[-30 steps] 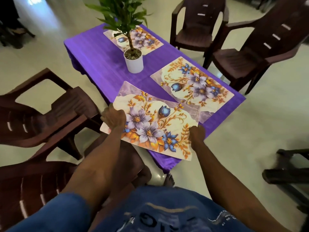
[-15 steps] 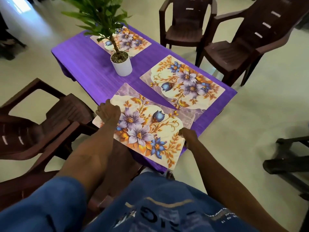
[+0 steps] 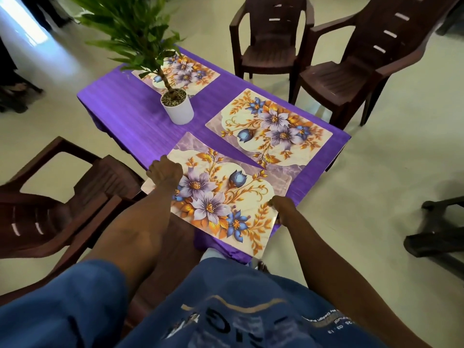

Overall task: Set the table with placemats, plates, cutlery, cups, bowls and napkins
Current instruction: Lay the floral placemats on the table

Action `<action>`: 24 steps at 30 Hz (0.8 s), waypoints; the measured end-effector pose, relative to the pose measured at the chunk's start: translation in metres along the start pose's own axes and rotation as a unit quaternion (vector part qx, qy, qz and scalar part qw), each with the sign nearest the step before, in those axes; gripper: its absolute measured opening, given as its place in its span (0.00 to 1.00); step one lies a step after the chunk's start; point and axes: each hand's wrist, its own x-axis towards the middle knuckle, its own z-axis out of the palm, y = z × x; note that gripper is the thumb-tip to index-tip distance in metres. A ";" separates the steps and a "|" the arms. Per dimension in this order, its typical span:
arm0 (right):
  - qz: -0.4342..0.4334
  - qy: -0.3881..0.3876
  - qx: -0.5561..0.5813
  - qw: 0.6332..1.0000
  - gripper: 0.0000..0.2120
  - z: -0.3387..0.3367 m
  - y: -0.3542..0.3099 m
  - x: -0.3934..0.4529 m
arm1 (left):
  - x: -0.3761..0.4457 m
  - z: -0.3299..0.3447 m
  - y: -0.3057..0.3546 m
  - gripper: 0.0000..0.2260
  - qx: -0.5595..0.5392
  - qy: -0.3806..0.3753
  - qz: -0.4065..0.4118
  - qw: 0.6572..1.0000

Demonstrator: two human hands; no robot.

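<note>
Dark brown plastic chairs (image 3: pixel 272 43) stand on a pale glossy floor (image 3: pixel 376 172), daylight glaring far left.

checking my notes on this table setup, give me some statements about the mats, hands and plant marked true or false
1. Three floral placemats lie on the purple table. True.
2. Both hands grip the nearest placemat, left hand and right hand. True.
3. The potted plant stands on the nearest placemat. False: it stands on the cloth, beside the far placemat.
4. Plates are set on the mats. False: none show.
5. The nearest placemat overlaps the middle placemat. True, at one corner.
</note>
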 end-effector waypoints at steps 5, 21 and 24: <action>-0.021 0.007 -0.017 1.000 0.13 0.000 0.002 0.005 | 0.003 0.005 0.001 0.19 0.005 -0.015 -0.001 1.000; 0.020 0.074 -0.004 0.997 0.07 0.009 -0.006 0.002 | 0.044 0.040 -0.001 0.21 0.034 -0.086 -0.023 0.995; 0.029 0.072 -0.009 0.997 0.04 0.010 -0.006 0.002 | 0.053 0.050 -0.003 0.20 0.023 -0.080 -0.023 0.996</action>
